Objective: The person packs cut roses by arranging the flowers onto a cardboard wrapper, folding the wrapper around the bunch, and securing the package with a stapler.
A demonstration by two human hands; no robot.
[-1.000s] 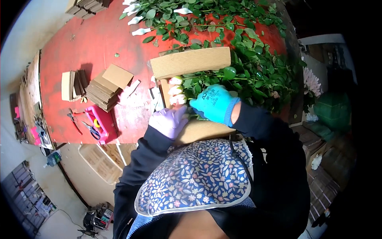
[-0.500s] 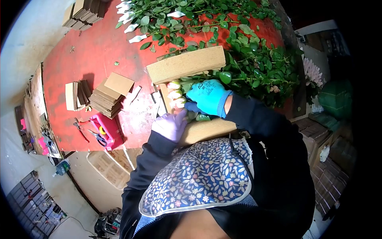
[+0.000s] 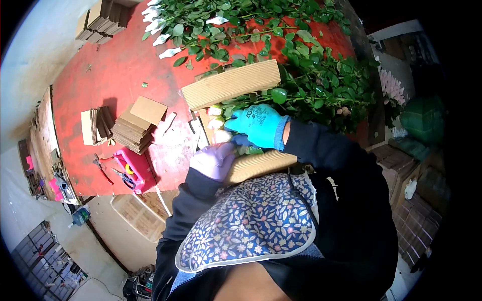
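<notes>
A row of pale pink-and-cream roses (image 3: 216, 123) lies on corrugated cardboard (image 3: 233, 84), with one flap raised on the far side and another flap (image 3: 261, 165) close to the apron. My right hand (image 3: 258, 125), in a bright blue glove, is curled over the rose stems just behind the blooms. Its fingertips are partly hidden beneath it. My left hand (image 3: 213, 159), in a lilac glove, is closed at the nearest bloom, against the cardboard's lower left corner. What its fingers pinch is hidden.
Leafy rose stems (image 3: 321, 80) cover the table's far right, and white-sleeved blooms (image 3: 168, 52) lie at the back. Cardboard pieces (image 3: 133, 125) are stacked left of me. A pink holder (image 3: 136, 170) with scissors (image 3: 123, 178) and red-handled pliers (image 3: 103, 168) sit near the front edge.
My right hand has shifted slightly left toward the blooms. My left hand's fingers have lowered and closed in at the nearest bloom. The view has tilted slightly.
</notes>
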